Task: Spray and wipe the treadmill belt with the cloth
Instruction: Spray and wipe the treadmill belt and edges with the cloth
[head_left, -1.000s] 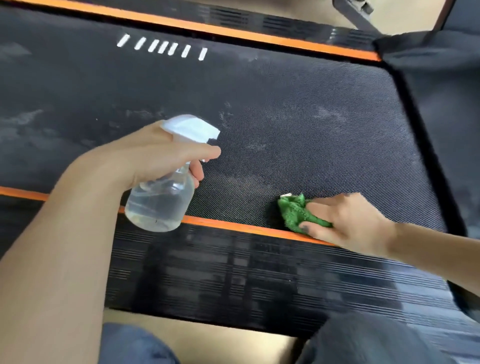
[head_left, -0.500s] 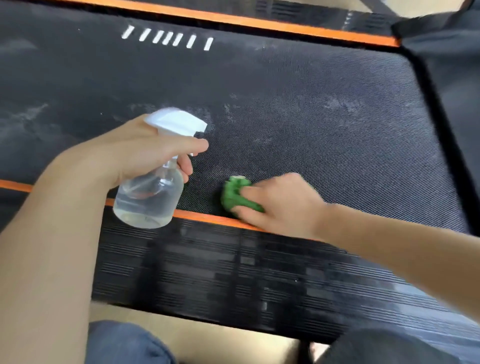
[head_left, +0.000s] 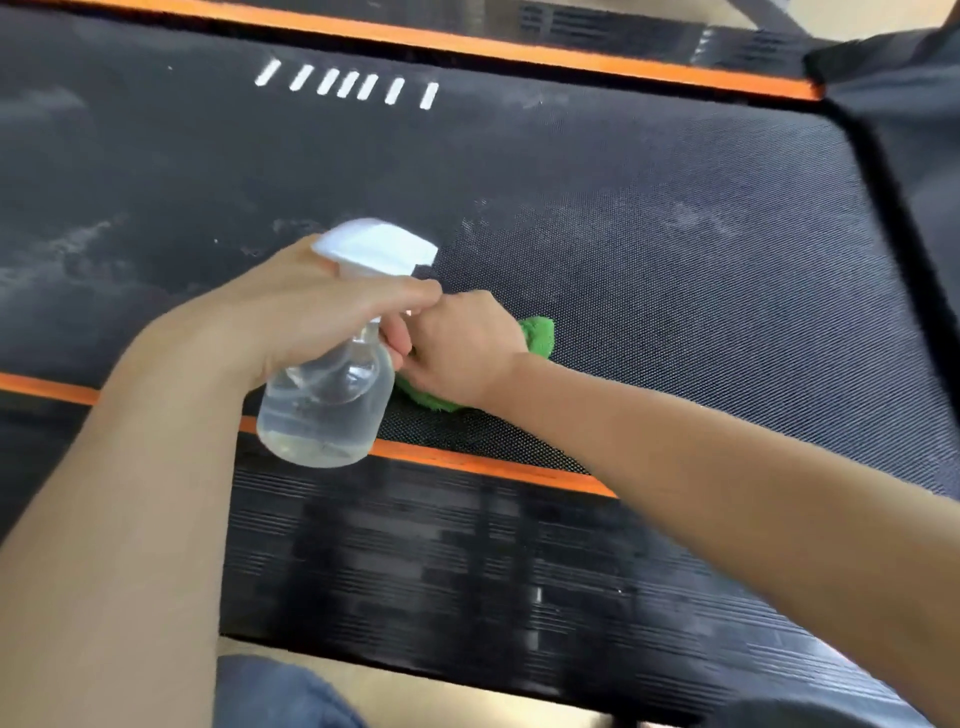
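The black textured treadmill belt (head_left: 649, 218) fills the upper view, with pale smears on its left part. My left hand (head_left: 311, 306) grips a clear spray bottle (head_left: 327, 410) with a white trigger head, held above the belt's near edge. Just to its right my right hand (head_left: 462, 348) presses a green cloth (head_left: 537, 335) onto the belt, fingers curled over it. Most of the cloth is hidden under the hand and behind the bottle.
An orange stripe (head_left: 467, 462) borders the belt's near side, with a ribbed black side rail (head_left: 467, 561) below it. A second orange stripe (head_left: 519, 49) runs along the far side. White dashes (head_left: 348, 85) mark the belt. A black end cover (head_left: 904, 145) sits at right.
My right hand has slid the green cloth leftward along the belt's near edge, ending close beside the bottle. My left hand with the bottle stayed roughly in place.
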